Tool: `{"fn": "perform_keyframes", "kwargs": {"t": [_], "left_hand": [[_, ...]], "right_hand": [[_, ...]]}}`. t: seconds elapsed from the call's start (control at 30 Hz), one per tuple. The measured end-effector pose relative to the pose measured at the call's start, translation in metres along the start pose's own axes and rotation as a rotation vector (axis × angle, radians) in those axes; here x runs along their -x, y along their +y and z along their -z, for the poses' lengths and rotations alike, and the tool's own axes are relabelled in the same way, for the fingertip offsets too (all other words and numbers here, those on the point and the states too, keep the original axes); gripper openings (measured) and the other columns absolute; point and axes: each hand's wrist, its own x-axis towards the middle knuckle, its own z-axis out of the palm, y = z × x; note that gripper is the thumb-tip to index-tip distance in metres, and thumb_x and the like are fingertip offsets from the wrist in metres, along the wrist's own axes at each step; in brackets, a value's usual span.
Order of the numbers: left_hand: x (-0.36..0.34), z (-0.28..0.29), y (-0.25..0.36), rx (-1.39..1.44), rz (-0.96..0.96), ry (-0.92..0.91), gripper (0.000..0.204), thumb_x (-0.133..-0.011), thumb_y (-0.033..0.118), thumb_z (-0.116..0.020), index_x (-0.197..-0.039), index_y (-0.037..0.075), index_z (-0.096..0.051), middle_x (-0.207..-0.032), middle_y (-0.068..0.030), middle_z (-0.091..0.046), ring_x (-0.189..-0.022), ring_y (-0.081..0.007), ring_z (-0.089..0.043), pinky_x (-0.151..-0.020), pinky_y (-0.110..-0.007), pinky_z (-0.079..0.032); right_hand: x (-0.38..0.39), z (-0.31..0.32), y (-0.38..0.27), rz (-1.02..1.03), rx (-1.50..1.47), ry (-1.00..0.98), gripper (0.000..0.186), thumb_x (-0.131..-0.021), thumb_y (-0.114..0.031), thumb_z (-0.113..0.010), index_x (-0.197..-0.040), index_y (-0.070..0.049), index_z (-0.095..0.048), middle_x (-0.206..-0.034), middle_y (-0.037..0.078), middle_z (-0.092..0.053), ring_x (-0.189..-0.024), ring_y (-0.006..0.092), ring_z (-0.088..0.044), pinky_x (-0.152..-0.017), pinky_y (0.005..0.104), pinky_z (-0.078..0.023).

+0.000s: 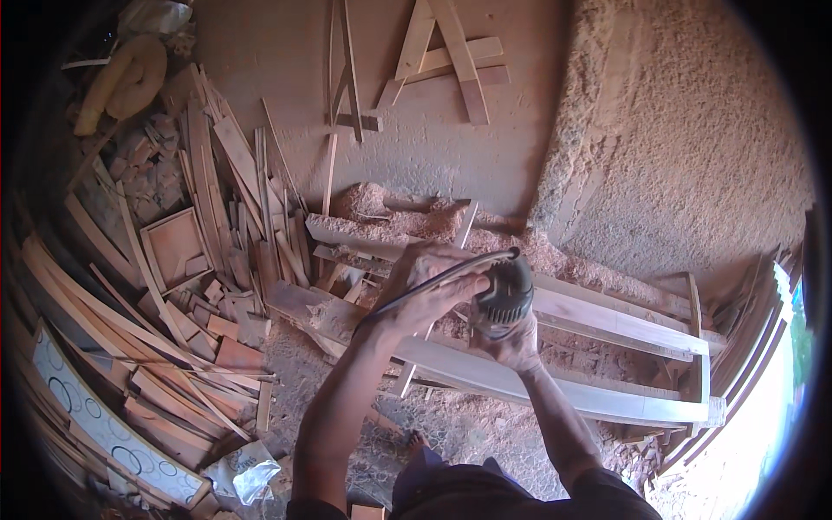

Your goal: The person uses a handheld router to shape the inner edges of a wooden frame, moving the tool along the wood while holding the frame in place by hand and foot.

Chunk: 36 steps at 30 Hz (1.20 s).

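Note:
Both of my hands are on a corded power tool point(503, 299) with a dark, vented, rounded motor housing. Its working end is hidden, so its exact kind does not show. My right hand point(517, 345) wraps the near side of the housing. From the left, my left hand point(433, 276) is closed against the tool, its fingers partly hidden. A grey cable point(433, 279) loops from the top of the housing back over my left wrist. Beneath lies a long pale wooden frame point(598, 387), with two rails joined by an end piece point(704, 381) at the right.
Thick planks point(299, 303) lie under the frame. Wood shavings point(368, 201) pile along the wall. Offcuts and strips point(234, 173) crowd the left, with a circle-patterned panel point(104, 425) among them. An A-shaped wooden piece point(451, 56) leans at the back. Long boards point(745, 347) stand at the right.

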Motion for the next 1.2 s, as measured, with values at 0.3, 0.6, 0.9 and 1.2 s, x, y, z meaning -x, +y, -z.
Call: {"fn": "perform_keyframes", "kwargs": {"t": [0.3, 0.6, 0.9, 1.2], "left_hand": [[-0.051, 0.037, -0.062, -0.197, -0.193, 0.034, 0.029, -0.087, 0.018, -0.076, -0.111, 0.0, -0.074, -0.097, -0.0132, -0.076, -0.089, -0.0224, -0.073, -0.079, -0.034, -0.057], [-0.064, 0.047, -0.116, -0.27, -0.167, 0.204, 0.025, -0.094, 0.012, -0.066, -0.117, 0.003, -0.072, -0.11, -0.0167, -0.073, -0.097, -0.029, -0.072, -0.087, -0.038, -0.056], [0.01, 0.061, -0.235, -0.526, 0.129, 0.361, 0.029, -0.089, 0.008, -0.066, -0.117, 0.005, -0.07, -0.119, -0.0152, -0.069, -0.109, -0.0362, -0.066, -0.096, -0.045, -0.052], [0.014, 0.063, -0.263, -0.607, 0.501, -0.135, 0.058, -0.089, 0.029, -0.072, -0.142, 0.015, -0.054, -0.148, -0.0089, -0.052, -0.135, -0.0311, -0.049, -0.113, -0.046, -0.039]], "right_hand": [[-0.039, -0.04, 0.044, -0.299, -0.174, -0.069, 0.069, -0.072, -0.019, -0.084, -0.128, -0.003, -0.046, -0.109, 0.008, -0.068, -0.093, 0.0163, -0.066, -0.084, 0.0321, -0.054], [-0.046, -0.075, 0.085, -0.318, -0.271, -0.001, 0.072, -0.069, -0.018, -0.086, -0.127, -0.004, -0.046, -0.107, 0.008, -0.068, -0.092, 0.0179, -0.067, -0.085, 0.0331, -0.054], [-0.044, -0.084, 0.096, -0.371, -0.421, -0.001, 0.067, -0.072, -0.009, -0.083, -0.129, -0.004, -0.048, -0.109, 0.006, -0.068, -0.096, 0.0148, -0.068, -0.086, 0.0306, -0.055], [-0.046, -0.109, 0.127, -0.498, -0.522, -0.009, 0.055, -0.074, -0.007, -0.08, -0.123, -0.005, -0.056, -0.109, 0.004, -0.069, -0.097, 0.0151, -0.067, -0.088, 0.032, -0.054]]}}
